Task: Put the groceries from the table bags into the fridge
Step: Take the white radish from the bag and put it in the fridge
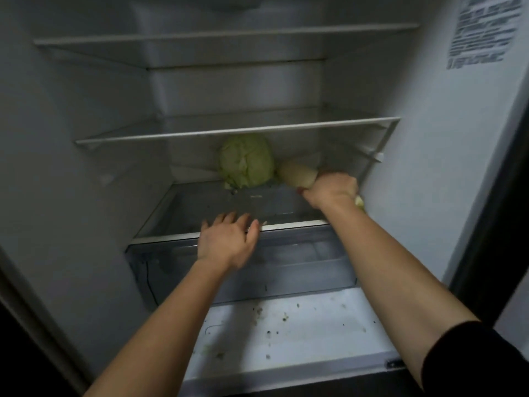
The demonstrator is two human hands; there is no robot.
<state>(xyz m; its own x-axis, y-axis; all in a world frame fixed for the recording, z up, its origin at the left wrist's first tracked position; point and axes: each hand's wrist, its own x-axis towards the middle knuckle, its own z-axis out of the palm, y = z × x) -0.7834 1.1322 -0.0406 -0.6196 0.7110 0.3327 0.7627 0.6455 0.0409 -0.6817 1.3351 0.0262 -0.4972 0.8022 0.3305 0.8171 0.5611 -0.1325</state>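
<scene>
Pale vegetable [296,174] gripped by right hand [332,190]; left hand [229,242] flat, fingers straight.

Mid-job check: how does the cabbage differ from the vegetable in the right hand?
The cabbage is round and green; the pale vegetable is long and cream-coloured. The cabbage sits free at the back of the shelf; the pale vegetable is gripped by the right hand. Both are at the same shelf level, side by side.
</scene>
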